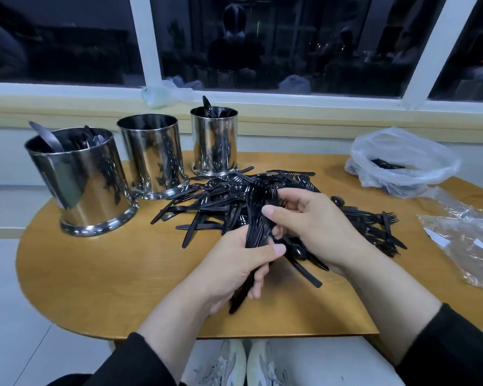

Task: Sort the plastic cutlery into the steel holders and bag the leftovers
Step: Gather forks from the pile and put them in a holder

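From my feed, the left hand point(234, 270) has its grip clamped on a bundle of black forks point(258, 218), thumb pressed across the handles, fingers curled beneath; the bundle stands tilted above the near middle of the wooden table point(95, 274). The right hand point(315, 227) pinches the same bundle higher up, thumb on the near side and fingers curled behind the tines, so its grip is closed on the forks too.

Behind and under both hands I see the loose pile of black cutlery point(207, 201) spread across the table's centre and toward its right edge. Along the far left edge stand three steel holders: the left holder point(81, 185) with cutlery inside and a spoon leaning out, the middle holder point(152, 157) whose contents I cannot make out, and the right holder point(214, 140) with a few dark pieces poking up. At the far right corner sits a white plastic bag point(402, 162), open, with some black pieces inside. A clear plastic wrapper point(463, 240) lies by the right edge.
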Demonstrator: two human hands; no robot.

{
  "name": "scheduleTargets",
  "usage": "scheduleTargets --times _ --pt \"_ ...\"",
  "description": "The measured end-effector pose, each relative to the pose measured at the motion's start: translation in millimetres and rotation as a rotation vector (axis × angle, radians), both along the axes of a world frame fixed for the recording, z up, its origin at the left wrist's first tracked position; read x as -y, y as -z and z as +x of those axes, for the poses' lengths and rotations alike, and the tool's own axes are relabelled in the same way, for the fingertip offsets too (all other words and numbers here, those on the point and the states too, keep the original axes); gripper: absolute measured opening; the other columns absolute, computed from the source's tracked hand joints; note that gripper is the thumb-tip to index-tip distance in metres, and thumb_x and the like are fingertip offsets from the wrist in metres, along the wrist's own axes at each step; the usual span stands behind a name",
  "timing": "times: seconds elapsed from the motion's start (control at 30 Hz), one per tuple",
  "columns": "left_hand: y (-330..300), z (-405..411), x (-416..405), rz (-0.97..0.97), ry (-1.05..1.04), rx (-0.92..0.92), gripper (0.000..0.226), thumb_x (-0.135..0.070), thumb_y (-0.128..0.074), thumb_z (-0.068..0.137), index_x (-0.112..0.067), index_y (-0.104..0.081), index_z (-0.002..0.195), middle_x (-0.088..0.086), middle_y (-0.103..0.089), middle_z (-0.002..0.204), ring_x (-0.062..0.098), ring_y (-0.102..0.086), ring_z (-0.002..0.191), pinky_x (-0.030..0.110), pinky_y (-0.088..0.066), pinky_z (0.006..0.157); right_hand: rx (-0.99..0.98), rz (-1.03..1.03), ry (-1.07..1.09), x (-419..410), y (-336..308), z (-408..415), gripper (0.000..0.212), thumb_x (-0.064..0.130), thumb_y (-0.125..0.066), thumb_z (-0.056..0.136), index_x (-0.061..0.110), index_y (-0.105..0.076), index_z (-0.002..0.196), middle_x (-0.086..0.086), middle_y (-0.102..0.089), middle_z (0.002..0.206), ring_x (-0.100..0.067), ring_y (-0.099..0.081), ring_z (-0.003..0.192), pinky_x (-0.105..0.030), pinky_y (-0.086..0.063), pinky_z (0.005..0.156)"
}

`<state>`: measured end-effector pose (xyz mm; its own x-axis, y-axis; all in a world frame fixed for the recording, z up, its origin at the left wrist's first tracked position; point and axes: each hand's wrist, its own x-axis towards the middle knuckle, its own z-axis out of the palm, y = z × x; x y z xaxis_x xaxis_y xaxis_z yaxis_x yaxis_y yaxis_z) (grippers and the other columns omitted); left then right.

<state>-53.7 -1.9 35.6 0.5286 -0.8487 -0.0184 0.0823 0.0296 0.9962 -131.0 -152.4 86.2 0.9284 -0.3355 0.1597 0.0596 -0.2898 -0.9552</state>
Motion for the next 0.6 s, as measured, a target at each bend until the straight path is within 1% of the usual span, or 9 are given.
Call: scheduleTargets --times 0.1,0.13,0.2,0.3,0.37,0.43,0.5,0.53,0.6 --pt "-1.2 13.3 -7.5 0.051 -0.033 0.083 0.017 -0.019 -0.067 0.098 -0.008 -0.054 0.096 0.007 -0.051 0.058 0.023 -0.048 0.043 0.03 -0.04 0.047 -0.007 -0.047 -0.024 -5.3 -4.8 13.6 0.008 0.019 -0.069 0.096 0.011 -0.068 0.095 -0.005 -0.066 0.072 -0.016 -0.061 0.062 -0.024 -0.051 0.063" --pt "-1.1 17.8 -9.5 0.072 -0.072 0.118 0.02 -0.02 -0.069 0.097 -0.006 -0.056 0.098 0.005 -0.053 0.06 0.023 -0.05 0.046 0.031 -0.043 0.047 -0.013 -0.092 -0.009 -6.3 -5.1 20.0 0.01 0.021 -0.068 0.096 0.012 -0.066 0.092 -0.002 -0.066 0.069 -0.015 -0.062 0.061 -0.024 -0.051 0.062" --pt "-0.6 26.4 -13.1 0.102 -0.145 0.175 0.019 -0.023 -0.072 0.095 -0.009 -0.06 0.098 0.002 -0.055 0.062 0.023 -0.051 0.049 0.03 -0.044 0.046 -0.024 -0.18 0.021 -8.0 -4.7 33.1 0.014 0.025 -0.068 0.096 0.015 -0.065 0.087 0.001 -0.065 0.066 -0.015 -0.063 0.06 -0.028 -0.052 0.064" --pt "0.1 36.8 -18.6 0.125 -0.171 0.224 0.016 -0.023 -0.069 0.096 -0.011 -0.059 0.097 0.004 -0.053 0.059 0.023 -0.045 0.044 0.026 -0.038 0.041 -0.054 -0.286 0.015 -13.2 -7.0 50.4 0.02 0.031 -0.067 0.096 0.023 -0.063 0.079 0.002 -0.065 0.066 -0.011 -0.062 0.058 -0.028 -0.053 0.064" --pt "0.3 43.2 -22.4 0.148 -0.169 0.233 0.014 -0.024 -0.067 0.097 -0.013 -0.058 0.096 0.004 -0.052 0.057 0.021 -0.042 0.042 0.024 -0.034 0.04 -0.074 -0.354 -0.023 -16.2 -7.8 59.6 0.024 0.035 -0.065 0.097 0.023 -0.062 0.077 0.002 -0.063 0.064 -0.01 -0.058 0.057 -0.028 -0.05 0.062" --pt "0.5 50.0 -26.1 0.164 -0.159 0.208 0.015 -0.027 -0.066 0.096 -0.017 -0.057 0.092 0.003 -0.049 0.056 0.019 -0.039 0.041 0.024 -0.031 0.04 -0.064 -0.436 -0.035 -17.9 -7.1 70.2 0.026 0.042 -0.063 0.097 0.018 -0.067 0.09 0.003 -0.064 0.072 -0.01 -0.055 0.064 -0.029 -0.047 0.067" --pt "0.6 58.3 -29.6 0.163 -0.153 0.184 0.016 -0.03 -0.067 0.095 -0.022 -0.055 0.087 0.001 -0.046 0.054 0.018 -0.037 0.041 0.024 -0.029 0.041 -0.06 -0.527 0.001 -19.1 -5.2 81.8 0.036 0.05 -0.062 0.095 0.018 -0.068 0.11 0.015 -0.068 0.087 -0.003 -0.057 0.075 -0.027 -0.046 0.075" --pt "0.8 62.8 -31.2 0.161 -0.148 0.176 0.017 -0.031 -0.067 0.095 -0.023 -0.055 0.086 0.0 -0.046 0.053 0.018 -0.036 0.041 0.025 -0.029 0.042 -0.058 -0.534 0.011 -19.4 -4.5 87.5 0.038 0.051 -0.062 0.095 0.02 -0.067 0.116 0.021 -0.067 0.084 0.004 -0.055 0.073 -0.023 -0.043 0.072" --pt "0.4 72.1 -33.9 0.155 -0.142 0.167 0.018 -0.032 -0.067 0.094 -0.026 -0.054 0.084 -0.001 -0.046 0.053 0.017 -0.036 0.042 0.026 -0.029 0.043 -0.04 -0.495 -0.018 -21.3 -4.6 98.1 0.032 0.048 -0.063 0.096 0.02 -0.065 0.113 0.025 -0.059 0.071 0.007 -0.051 0.061 -0.021 -0.038 0.066"
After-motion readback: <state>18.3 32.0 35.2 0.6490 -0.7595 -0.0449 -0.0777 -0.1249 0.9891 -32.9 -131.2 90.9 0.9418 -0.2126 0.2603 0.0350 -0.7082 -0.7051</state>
